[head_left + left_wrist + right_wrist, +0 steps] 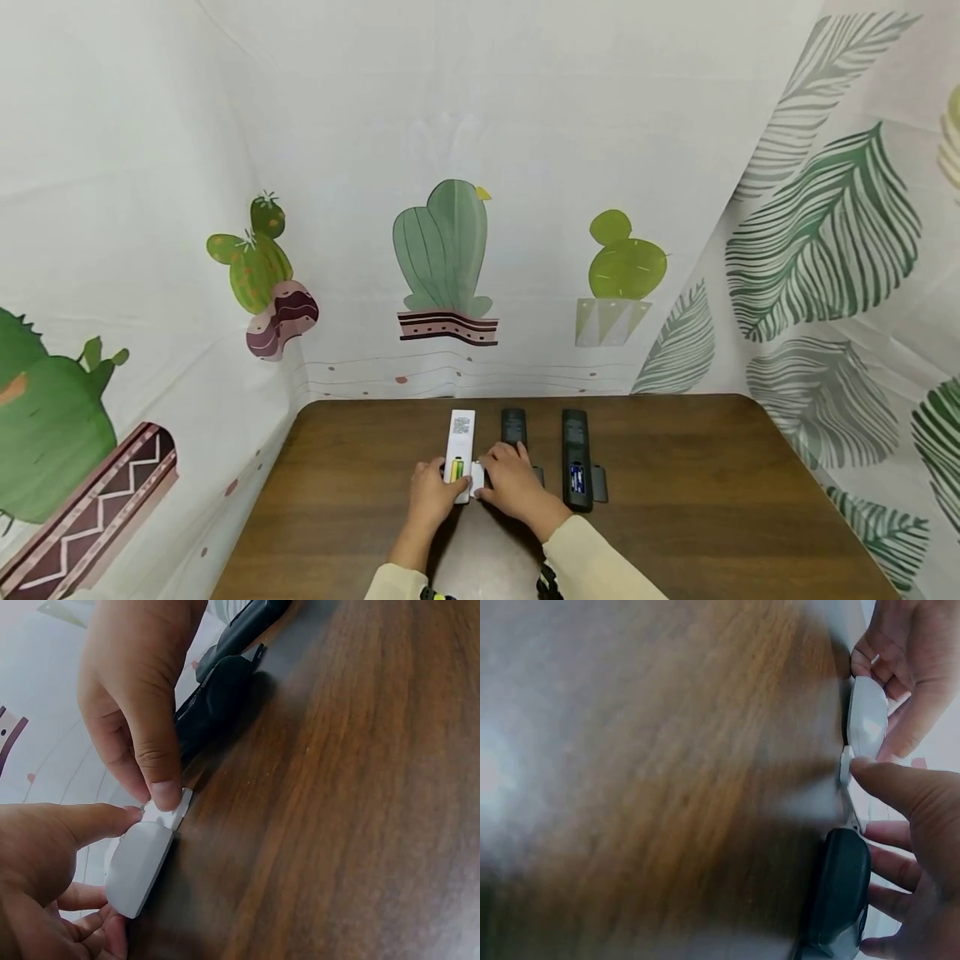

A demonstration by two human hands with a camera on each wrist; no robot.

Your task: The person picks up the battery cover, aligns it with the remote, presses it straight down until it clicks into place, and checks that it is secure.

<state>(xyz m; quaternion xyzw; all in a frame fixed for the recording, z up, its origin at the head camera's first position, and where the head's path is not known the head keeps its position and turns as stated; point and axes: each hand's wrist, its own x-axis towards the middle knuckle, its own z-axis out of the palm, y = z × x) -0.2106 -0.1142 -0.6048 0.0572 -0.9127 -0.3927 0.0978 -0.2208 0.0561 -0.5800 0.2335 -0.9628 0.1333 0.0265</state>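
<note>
White remote point(462, 422) lies back up on the tabletop point(675, 546), left of two black ones, its bay open with a yellow-green battery point(457, 468) inside. The left grip point(430, 493) grasps its near part, thumb on one edge and fingers on the other; the right grip point(515, 481) pinches the white cover point(477, 478), just beside the remote's right edge.

As I judge it, opening is done here, while any change of battery and the closing remain. The large remote point(576, 433) shows a blue battery point(577, 478) in its bare bay, its cover point(599, 483) off to the right. The small remote point(514, 423) also has a cover point(538, 475) beside it; the right grip hides its bay, so its contents cannot be told.
</note>
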